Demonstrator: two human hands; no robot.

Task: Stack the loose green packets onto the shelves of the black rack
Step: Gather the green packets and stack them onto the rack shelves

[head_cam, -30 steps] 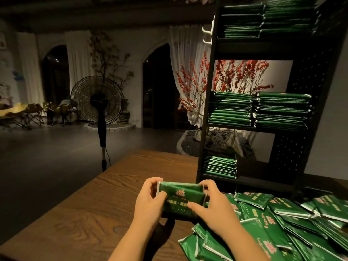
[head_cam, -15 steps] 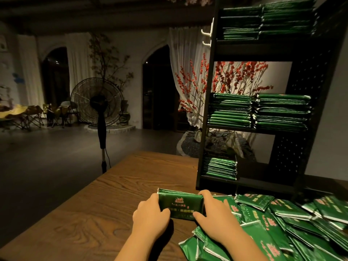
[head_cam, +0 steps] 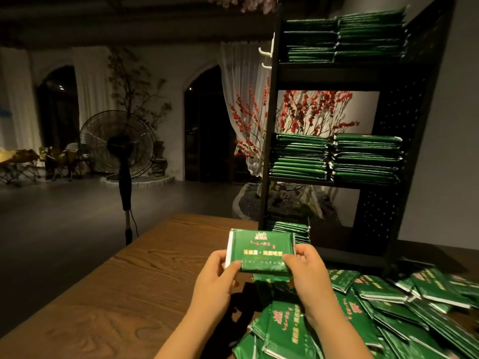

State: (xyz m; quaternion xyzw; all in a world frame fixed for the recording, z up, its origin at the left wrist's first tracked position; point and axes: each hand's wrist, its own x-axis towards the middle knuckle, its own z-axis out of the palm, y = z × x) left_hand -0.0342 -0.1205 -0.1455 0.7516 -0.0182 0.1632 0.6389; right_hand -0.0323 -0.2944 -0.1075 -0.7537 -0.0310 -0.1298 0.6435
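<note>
I hold a bundle of green packets (head_cam: 260, 251) above the wooden table (head_cam: 108, 294), its printed face tilted toward me. My left hand (head_cam: 216, 278) grips its left edge and my right hand (head_cam: 309, 274) grips its right edge. Several loose green packets (head_cam: 383, 314) lie in a heap on the table at the right. The black rack (head_cam: 388, 151) stands behind, with packet stacks on its top shelf (head_cam: 344, 37), two on the middle shelf (head_cam: 334, 158) and a short stack (head_cam: 287, 229) at the bottom left.
A standing fan (head_cam: 118, 146) is on the floor beyond the table's left edge. Red-flowered branches (head_cam: 305, 112) and a white curtain (head_cam: 241, 99) show behind the rack. The bottom shelf's right part holds nothing visible.
The bundle rested low at the table half a second ago; both hands have since lifted it and tilted its face toward me.
</note>
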